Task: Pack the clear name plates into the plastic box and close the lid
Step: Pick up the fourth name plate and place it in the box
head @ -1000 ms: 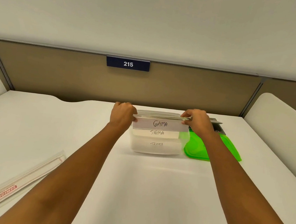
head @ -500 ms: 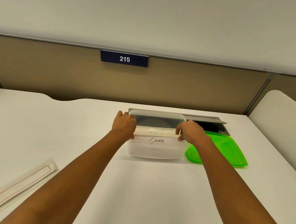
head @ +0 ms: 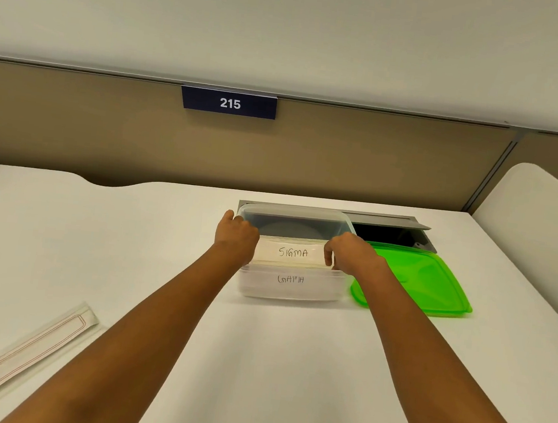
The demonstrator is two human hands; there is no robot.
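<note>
A clear plastic box [head: 291, 296] stands open on the white desk, at the middle far side. Inside it the name plates stand on edge. The one reading GAMA [head: 291, 279] shows through the front wall. Behind it a plate reading SIGMA [head: 293, 252] rises above the rim. My left hand [head: 237, 238] and my right hand [head: 352, 257] are at the box's two short sides, fingers curled down onto the ends of the GAMA plate. The green lid [head: 415, 280] lies flat on the desk, touching the box's right side.
A long clear sleeve with red print [head: 14, 355] lies at the desk's near left. Behind the box an open grey cable hatch [head: 392, 235] is set in the desk. A beige partition carries a sign 215 [head: 229, 103]. A white side panel [head: 545, 218] stands at the right.
Both hands have lowered the GAMA plate from above the box down into it, in front of the SIGMA plate. The camera has tilted slightly.
</note>
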